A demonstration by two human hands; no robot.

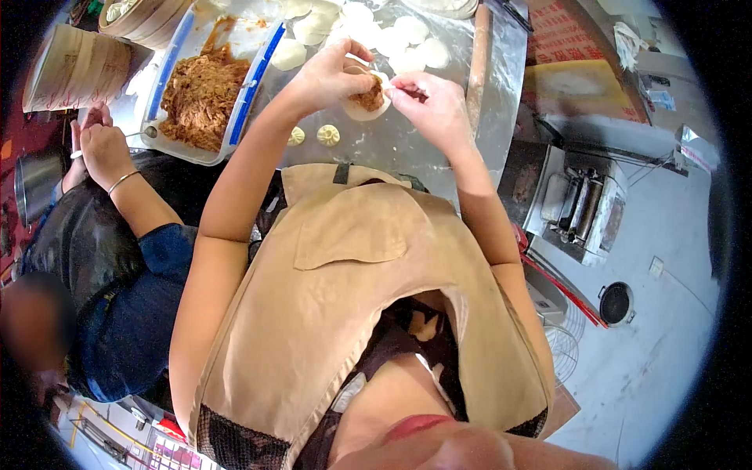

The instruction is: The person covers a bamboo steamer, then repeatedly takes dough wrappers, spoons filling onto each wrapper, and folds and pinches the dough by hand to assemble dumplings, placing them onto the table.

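Note:
A round dough wrapper point(362, 115) with brown filling point(370, 95) on it is between my two hands above the metal worktop point(407, 153). My left hand point(327, 76) holds the wrapper's left side, with the thumb over the filling. On the opposite edge, the fingers of my right hand point(429, 100) pinch the dough. Two small pleated buns, one of them a pale bun point(328, 135), sit on the worktop below my left hand. Behind my hands lie several flat dough rounds point(409, 31), some overlapping.
A clear tub point(186, 149) with blue side edges holds more filling, left of my arm. Bamboo steamers point(78, 69) stand beyond it. A co-worker's hand point(106, 149) grips a spoon near the tub. A rolling pin point(478, 66) lies at the right; a roller machine point(581, 205) stands off the worktop.

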